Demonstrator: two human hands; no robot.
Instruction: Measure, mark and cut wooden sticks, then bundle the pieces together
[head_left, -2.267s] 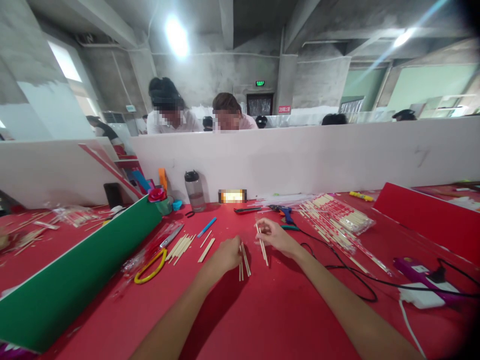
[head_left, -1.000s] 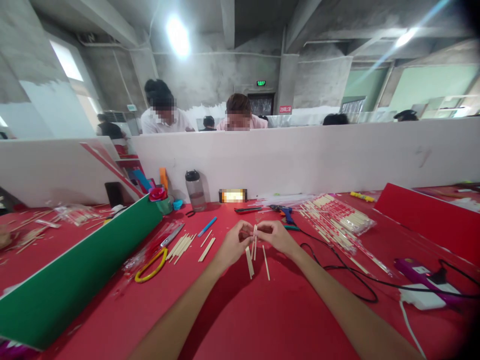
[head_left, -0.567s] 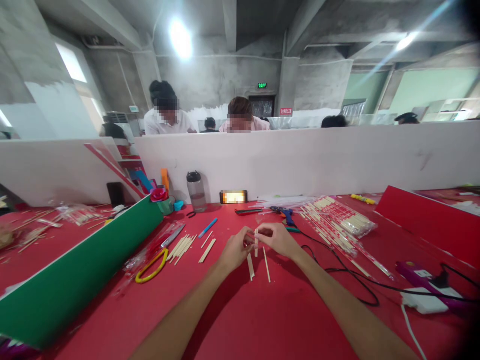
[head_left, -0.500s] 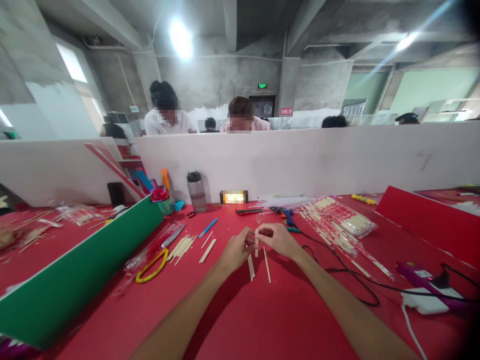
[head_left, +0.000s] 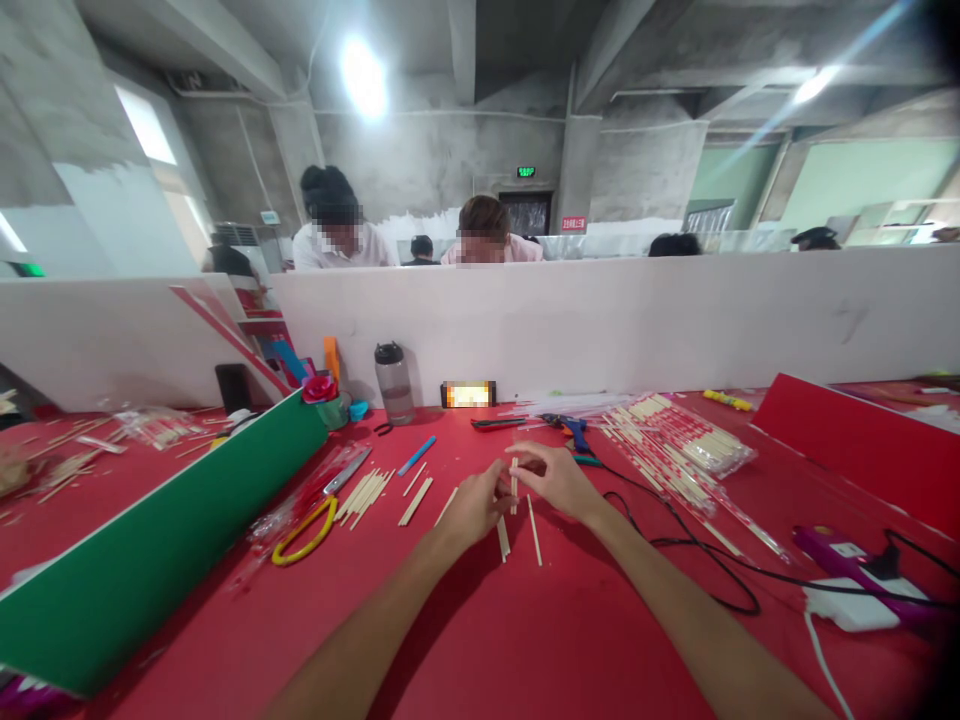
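In the middle of the red table my left hand (head_left: 481,503) and my right hand (head_left: 553,477) meet around a short bundle of pale wooden sticks (head_left: 514,490). My right thumb and fingers pinch it from the right near its upper end. The curled fingers of my left hand close on it from the left; their tips are partly hidden. Just below my hands lie a few sticks (head_left: 503,540) side by side and a single stick (head_left: 535,530). Another stick (head_left: 446,506) shows beside my left hand.
Left of my hands are a stick pile (head_left: 365,497), yellow-handled scissors (head_left: 306,540) and a blue pen-like tool (head_left: 417,456). A bottle (head_left: 394,385) stands behind. Rightward lie a blue glue gun (head_left: 576,432), bagged sticks (head_left: 690,440), black cable and a power strip (head_left: 862,570). Co-workers sit beyond the partition.
My left hand has shifted slightly to the right, and a stick on its left side now shows. My right hand stays nearly in place at the bundle.
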